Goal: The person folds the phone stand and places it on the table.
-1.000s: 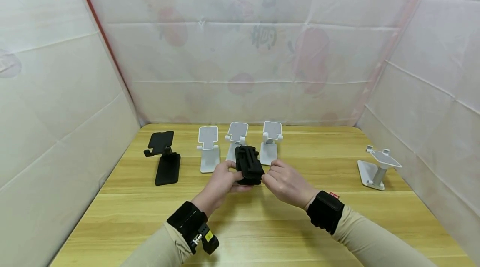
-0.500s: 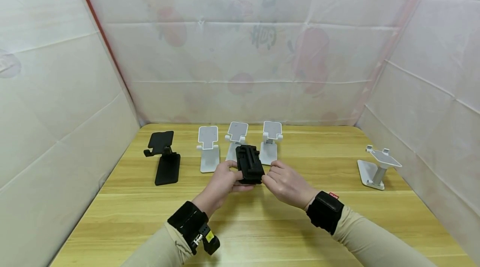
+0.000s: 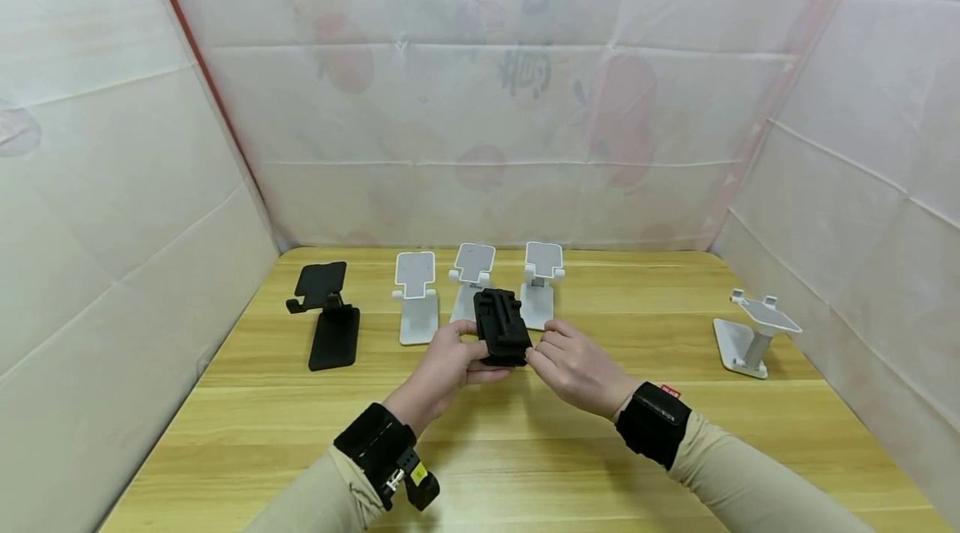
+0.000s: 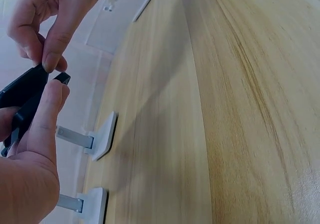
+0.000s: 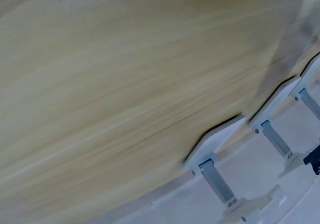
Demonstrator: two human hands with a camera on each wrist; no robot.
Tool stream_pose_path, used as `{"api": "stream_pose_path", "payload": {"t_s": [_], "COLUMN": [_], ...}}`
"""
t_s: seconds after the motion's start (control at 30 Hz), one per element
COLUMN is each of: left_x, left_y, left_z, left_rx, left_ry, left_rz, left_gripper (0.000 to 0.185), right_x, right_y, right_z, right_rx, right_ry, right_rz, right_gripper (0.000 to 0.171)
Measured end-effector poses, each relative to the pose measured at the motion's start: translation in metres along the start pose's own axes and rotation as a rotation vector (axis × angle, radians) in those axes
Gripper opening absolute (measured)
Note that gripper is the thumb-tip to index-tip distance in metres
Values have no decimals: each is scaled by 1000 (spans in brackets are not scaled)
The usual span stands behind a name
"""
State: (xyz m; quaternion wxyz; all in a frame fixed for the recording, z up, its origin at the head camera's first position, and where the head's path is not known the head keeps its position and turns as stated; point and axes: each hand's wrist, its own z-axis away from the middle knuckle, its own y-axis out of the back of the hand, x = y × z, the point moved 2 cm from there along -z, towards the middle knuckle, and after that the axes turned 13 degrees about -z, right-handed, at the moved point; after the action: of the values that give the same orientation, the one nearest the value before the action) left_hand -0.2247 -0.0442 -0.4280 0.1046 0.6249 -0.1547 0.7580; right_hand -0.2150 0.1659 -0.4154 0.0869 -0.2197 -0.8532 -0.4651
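Above the table (image 3: 480, 450), folded black stand (image 3: 502, 327) pinched by both hands' grip, long axis running away from the person.

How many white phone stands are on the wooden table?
4. Three white plastic phone stands line the back: left, middle partly behind the held black folded stand, right. A fourth sits far right. None seems hidden.

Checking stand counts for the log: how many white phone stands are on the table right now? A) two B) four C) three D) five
B: three white phone stands stand in a row behind the hands, and a fourth white stand sits apart near the table's right edge.
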Motion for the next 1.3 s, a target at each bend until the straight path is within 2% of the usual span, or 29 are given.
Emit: {"api": "stream_pose_path", "payload": {"t_s": [0.17, 0.43, 0.63, 0.83, 0.93, 1.03, 1.13, 1.3], "left_x": [-1, 0, 1, -1, -1, -1, -1, -1], "left_y": [1, 4, 6, 7, 8, 9, 9, 9], "left_z": [0, 0, 1, 1, 1, 1, 2, 2], "left_rx": [-49, -156, -147, -139, -143, -151, -163, -170], "left_ry": [-14, -74, -63, -47, -50, -60, -68, -62], "left_rz": [22, 68, 65, 61, 55, 45, 30, 25], "left_gripper": [42, 45, 51, 50, 50, 50, 49, 47], "right_x": [0, 1, 2, 4, 7, 11, 15, 20], "right_y": [2, 6, 6, 8, 10, 12, 12, 8], "right_z": [0, -1, -2, -2, -2, -2, -1, 0], "right_rx": [1, -9, 7, 23, 47, 78, 75, 9], "right_ry": [18, 28, 41, -7, -96, -238, -435, -778], "right_rz": [23, 53, 37, -102, -203, -291, -378, -571], "right_gripper": [23, 26, 24, 22, 20, 13, 12, 16]}}
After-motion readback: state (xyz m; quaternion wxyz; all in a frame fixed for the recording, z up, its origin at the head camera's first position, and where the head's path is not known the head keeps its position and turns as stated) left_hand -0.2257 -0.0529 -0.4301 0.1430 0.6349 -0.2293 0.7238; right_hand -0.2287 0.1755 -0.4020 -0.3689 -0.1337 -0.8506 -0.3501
